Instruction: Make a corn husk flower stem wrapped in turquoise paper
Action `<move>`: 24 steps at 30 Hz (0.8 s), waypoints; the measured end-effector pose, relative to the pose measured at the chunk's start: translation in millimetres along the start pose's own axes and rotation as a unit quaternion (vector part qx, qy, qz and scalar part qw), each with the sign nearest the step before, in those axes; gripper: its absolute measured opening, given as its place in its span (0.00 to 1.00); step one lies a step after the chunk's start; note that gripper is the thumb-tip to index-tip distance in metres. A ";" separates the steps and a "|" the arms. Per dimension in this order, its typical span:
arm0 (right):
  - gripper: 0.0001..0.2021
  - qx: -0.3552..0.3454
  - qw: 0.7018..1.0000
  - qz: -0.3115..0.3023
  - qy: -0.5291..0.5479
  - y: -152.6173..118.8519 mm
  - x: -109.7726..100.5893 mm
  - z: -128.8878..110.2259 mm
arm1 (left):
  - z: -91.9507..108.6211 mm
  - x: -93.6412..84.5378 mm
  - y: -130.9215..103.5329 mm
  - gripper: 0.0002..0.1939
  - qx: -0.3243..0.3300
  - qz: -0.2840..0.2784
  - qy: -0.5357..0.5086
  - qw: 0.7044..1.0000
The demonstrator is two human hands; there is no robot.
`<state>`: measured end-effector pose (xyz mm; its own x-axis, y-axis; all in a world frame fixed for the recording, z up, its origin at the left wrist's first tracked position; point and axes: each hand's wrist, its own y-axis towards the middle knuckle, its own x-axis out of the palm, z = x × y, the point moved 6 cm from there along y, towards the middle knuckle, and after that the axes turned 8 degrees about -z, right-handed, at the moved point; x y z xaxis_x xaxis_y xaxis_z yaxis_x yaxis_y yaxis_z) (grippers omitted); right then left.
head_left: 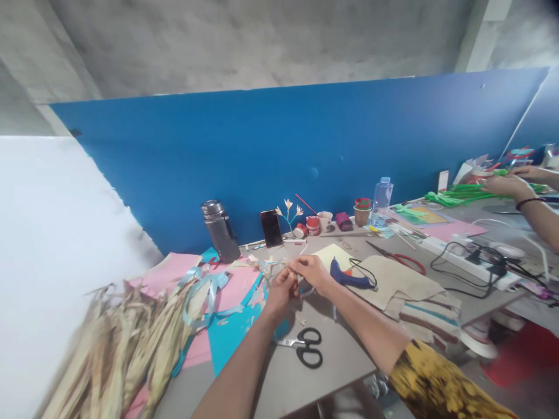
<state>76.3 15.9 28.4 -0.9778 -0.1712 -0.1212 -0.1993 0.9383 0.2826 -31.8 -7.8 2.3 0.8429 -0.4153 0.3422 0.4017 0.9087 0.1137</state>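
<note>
My left hand (283, 289) and my right hand (312, 272) meet above the middle of the table, fingers pinched together. Whatever is between the fingertips is too small and too hidden to name. Pale scraps and strips (273, 266) lie just behind the hands. Below them on the grey tabletop rest black-handled scissors (309, 349). A blue glue gun (349, 278) lies right of my right hand, partly on a beige cloth (393, 282). To the left are blue paper (231, 337) and a light blue ribbon (212, 294).
Dried corn husks (113, 355) are heaped at left. A thermos (219, 233), a phone (271, 228), husk flowers (289, 215) and a bottle (382, 202) line the blue partition (262, 151). A power strip (467, 263) lies right; beyond it, another person's hands (509, 185) handle green strips.
</note>
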 end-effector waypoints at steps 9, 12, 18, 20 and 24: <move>0.13 0.030 0.993 0.025 -0.114 7.7 -13.6 13.3 | -8.0 16.2 -6.1 0.18 -0.049 -0.092 0.147 0.984; 0.10 0.058 0.986 -0.039 -0.153 11.0 -5.2 20.4 | -14.2 33.8 -20.9 0.17 -0.139 -0.248 0.092 0.954; 0.06 0.052 0.954 -0.091 -0.281 16.1 5.1 12.7 | 17.8 19.1 -15.6 0.18 -0.078 -0.236 0.130 0.960; 0.07 0.061 0.949 -0.065 -0.302 19.7 0.0 10.3 | 37.4 -20.4 -5.0 0.14 -0.030 0.005 0.313 0.949; 0.11 0.071 0.952 -0.031 -0.295 24.6 -7.1 12.7 | 57.2 -60.0 -7.4 0.09 -0.039 0.240 0.638 0.731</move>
<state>79.3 44.0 24.1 -0.7491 -0.0678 -0.6589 -0.2029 0.9704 0.1308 -105.8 12.7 34.2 0.5214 0.2042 -0.8285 -0.0726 0.9780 0.1953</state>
